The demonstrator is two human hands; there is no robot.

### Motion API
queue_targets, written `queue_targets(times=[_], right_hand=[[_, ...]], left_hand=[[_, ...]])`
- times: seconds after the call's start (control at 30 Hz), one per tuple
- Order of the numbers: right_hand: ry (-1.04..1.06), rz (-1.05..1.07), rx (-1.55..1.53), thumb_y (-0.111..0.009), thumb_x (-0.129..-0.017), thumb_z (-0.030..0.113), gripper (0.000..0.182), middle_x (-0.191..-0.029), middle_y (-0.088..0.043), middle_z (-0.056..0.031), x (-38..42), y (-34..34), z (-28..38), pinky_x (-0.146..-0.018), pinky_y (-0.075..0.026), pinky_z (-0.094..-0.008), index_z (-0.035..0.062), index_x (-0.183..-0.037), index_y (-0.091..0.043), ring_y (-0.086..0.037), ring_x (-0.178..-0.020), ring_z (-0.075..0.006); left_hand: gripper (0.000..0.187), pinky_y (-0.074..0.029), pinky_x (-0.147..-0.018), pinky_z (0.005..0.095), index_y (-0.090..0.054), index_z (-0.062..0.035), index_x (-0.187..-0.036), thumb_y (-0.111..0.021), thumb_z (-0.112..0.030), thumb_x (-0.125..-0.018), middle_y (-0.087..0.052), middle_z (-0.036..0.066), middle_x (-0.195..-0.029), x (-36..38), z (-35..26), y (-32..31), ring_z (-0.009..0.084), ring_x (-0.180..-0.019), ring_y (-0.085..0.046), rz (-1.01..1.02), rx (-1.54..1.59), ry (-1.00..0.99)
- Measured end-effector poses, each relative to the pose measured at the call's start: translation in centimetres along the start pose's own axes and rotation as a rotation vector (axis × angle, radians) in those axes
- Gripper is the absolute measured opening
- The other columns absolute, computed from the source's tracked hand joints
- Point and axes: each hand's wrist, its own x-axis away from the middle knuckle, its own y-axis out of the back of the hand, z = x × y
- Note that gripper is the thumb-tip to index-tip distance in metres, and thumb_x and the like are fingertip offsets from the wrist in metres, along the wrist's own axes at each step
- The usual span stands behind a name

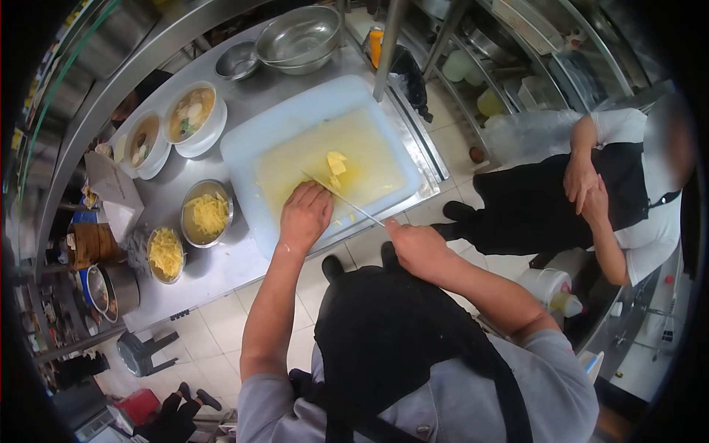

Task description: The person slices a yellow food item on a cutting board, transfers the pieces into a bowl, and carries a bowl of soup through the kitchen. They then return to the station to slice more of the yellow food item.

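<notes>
Right hand [413,247] nearest, clenched round knife [343,198] handle; left hand [304,215] pressed flat, fingers curled, on white cutting board [295,118] atop steel counter [221,266]. Blade angled beside yellow pieces [336,164] mid-board. Two bowls of yellow shreds [207,214] just left.

- Bright, even overhead light; scene well exposed.
- Glare on the steel counter [244,255] and on the bowl [299,37] at 12 o'clock.
- Strong fisheye bending; black vignette from 2 to 5 and 7 to 11 o'clock.
- Centre sharp; edges soft.
</notes>
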Motion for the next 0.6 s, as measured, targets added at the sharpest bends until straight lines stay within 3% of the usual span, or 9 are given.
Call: queue_targets(times=[0.23, 0.33, 0.4, 0.53, 0.6], right_hand=[[-0.024, 0.044, -0.004, -0.056, -0.086, -0.003, 0.049, -0.092, -0.071, -0.0232, -0.1, 0.3, 0.4, -0.075, -0.056, -0.0521, -0.008, -0.134, -0.05, -0.071, -0.088, -0.0424], [0.025, -0.03, -0.023, -0.056, -0.087, -0.002, 0.047, -0.092, -0.071, -0.0235, -0.4, -0.7, -0.1, -0.075, -0.056, -0.0529, -0.0084, -0.133, -0.05, -0.07, -0.087, -0.0429], [0.017, -0.055, -0.049, -0.055, -0.088, 0.001, 0.033, -0.085, -0.069, -0.0236, -0.1, -0.3, 0.2, -0.072, -0.054, -0.0557, -0.0052, -0.12, -0.05, -0.068, -0.082, -0.045], [0.023, -0.02, -0.065, -0.054, -0.088, -0.002, 0.044, -0.092, -0.071, -0.0258, -0.4, -1.1, -0.4, -0.076, -0.055, -0.0536, -0.009, -0.132, -0.05, -0.07, -0.088, -0.0444], [0.022, -0.043, -0.123, -0.055, -0.087, 0.002, 0.032, -0.085, -0.068, -0.0253, -0.7, -0.9, -0.4, -0.075, -0.053, -0.0581, -0.0049, -0.117, -0.049, -0.067, -0.083, -0.0481]], left_hand=[[0.01, -0.057, -0.093, 0.041, -0.07, -0.0028, -0.089, -0.075, -0.002, -0.08, -0.072, 0.011, -0.099, -0.2, -0.1, 0.0, 0.029, -0.1, -0.068, -0.003, 0.006, -0.003], [0.01, -0.057, -0.093, 0.0417, -0.07, -0.0026, -0.088, -0.075, -0.002, -0.08, -0.072, 0.01, -0.099, -0.2, 0.0, -0.1, 0.0292, -0.1, -0.068, -0.021, -0.01, -0.01], [0.01, -0.057, -0.094, 0.0423, -0.07, -0.0025, -0.088, -0.075, -0.002, -0.08, -0.072, 0.011, -0.098, -0.1, 0.1, -0.1, 0.0293, -0.1, -0.068, -0.019, -0.015, -0.015], [0.01, -0.055, -0.096, 0.0444, -0.07, -0.0023, -0.088, -0.074, -0.001, -0.079, -0.072, 0.011, -0.098, -0.1, -0.1, -0.1, 0.0304, -0.1, -0.068, -0.037, -0.011, -0.015], [0.011, -0.055, -0.097, 0.0449, -0.07, -0.0025, -0.09, -0.074, -0.001, -0.08, -0.072, 0.012, -0.099, -0.2, 0.1, 0.1, 0.0313, -0.1, -0.068, -0.031, 0.002, -0.01]])
